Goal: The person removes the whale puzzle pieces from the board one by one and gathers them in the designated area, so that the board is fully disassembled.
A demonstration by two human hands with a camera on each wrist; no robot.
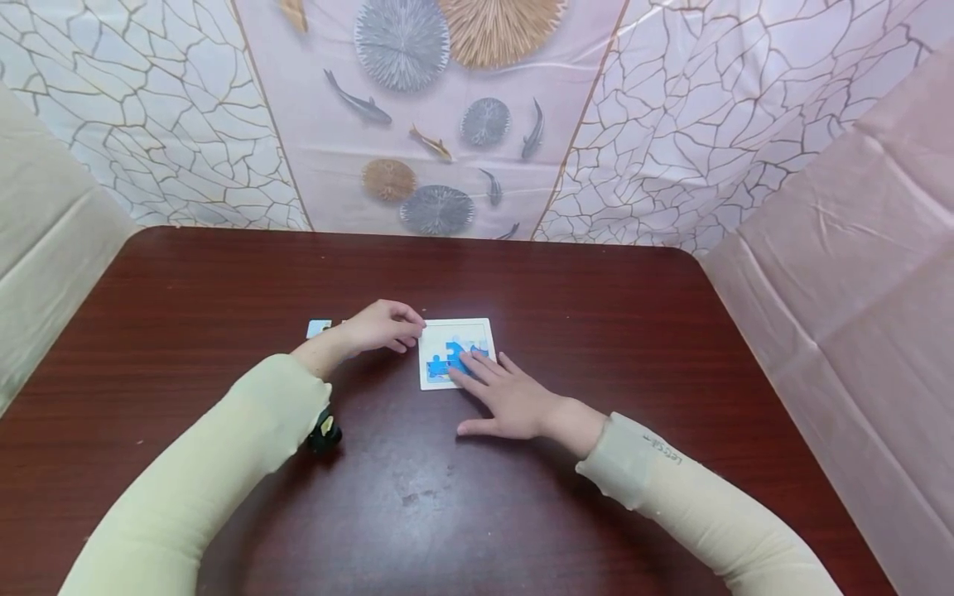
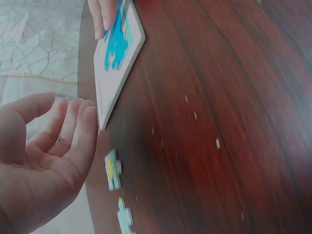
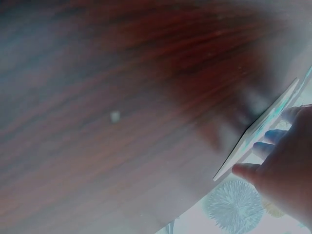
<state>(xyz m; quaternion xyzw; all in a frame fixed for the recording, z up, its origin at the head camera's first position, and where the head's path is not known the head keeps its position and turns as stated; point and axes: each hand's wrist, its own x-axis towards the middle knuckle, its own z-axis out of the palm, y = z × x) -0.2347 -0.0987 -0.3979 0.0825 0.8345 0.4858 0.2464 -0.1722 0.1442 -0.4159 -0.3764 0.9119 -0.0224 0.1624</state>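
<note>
Spreads right hand (image 1: pixel 507 403), fingers apart, from four o'clock over one central puzzle board (image 1: pixel 438 334), curves left hand (image 1: pixel 378 326), fingers loose, at ten, two visible loose pieces (image 2: pixel 112 168) at nine, on one red-brown table (image 1: pixel 611 323) before patterned cloth (image 1: pixel 656 149).

Brightly lit, the head view; a pale glare is thrown on the table (image 1: pixel 425 488) at lower centre, soft shadows cast beside both sleeves (image 1: pixel 224 430). The left wrist view is veiled in haze. In the right, the table is blurred, the lower right washed out.
</note>
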